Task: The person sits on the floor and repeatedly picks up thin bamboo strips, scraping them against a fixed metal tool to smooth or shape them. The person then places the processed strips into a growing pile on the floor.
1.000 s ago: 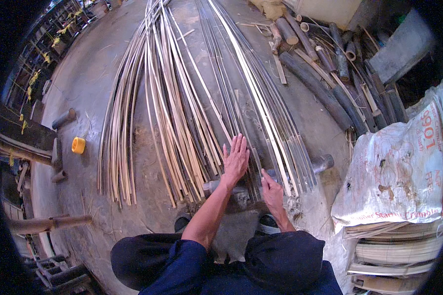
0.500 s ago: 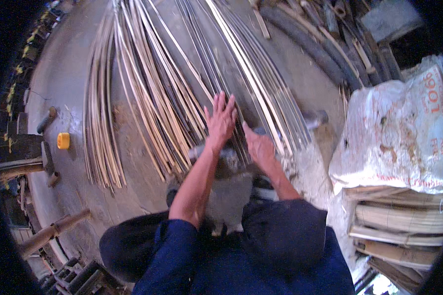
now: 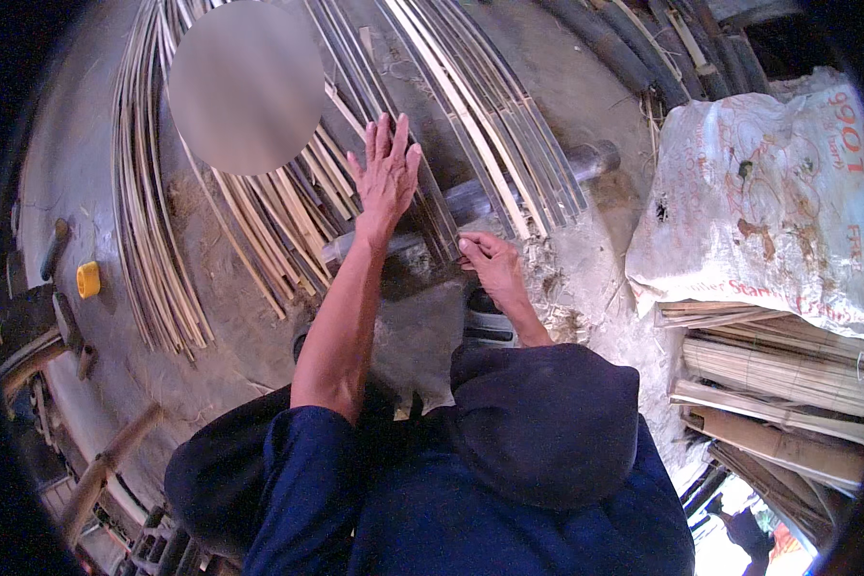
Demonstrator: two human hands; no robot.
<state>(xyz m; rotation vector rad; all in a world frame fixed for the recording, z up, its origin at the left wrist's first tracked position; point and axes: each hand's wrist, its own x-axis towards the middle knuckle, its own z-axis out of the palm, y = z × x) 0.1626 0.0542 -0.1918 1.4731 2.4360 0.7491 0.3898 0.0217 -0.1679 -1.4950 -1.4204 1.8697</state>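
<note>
Long thin bamboo strips lie fanned out on the floor, their near ends resting across a round log (image 3: 597, 159). My left hand (image 3: 389, 187), fingers stretched out, lies flat against the middle bunch of dark strips (image 3: 430, 197). At the near end of that bunch, my right hand (image 3: 490, 264) is closed, thumb and forefinger pinched at the tip of a dark bamboo strip. Pale and dark strips (image 3: 509, 125) lie to the right of the hands. Lighter strips (image 3: 259, 216) spread to the left; a round blurred patch hides part of them.
On the right, a printed white sack (image 3: 749, 211) sits on stacked bamboo slats (image 3: 787, 374). Dark poles (image 3: 634, 48) lie at the far right. A small yellow object (image 3: 88, 279) and a wooden-handled tool (image 3: 34, 355) are on the left. My shoe (image 3: 490, 322) is below the log.
My right hand has gone from a pointing pose beside the strips to a pinch at their near end. My left hand stays flat on the strips, a little further left. The view has shifted.
</note>
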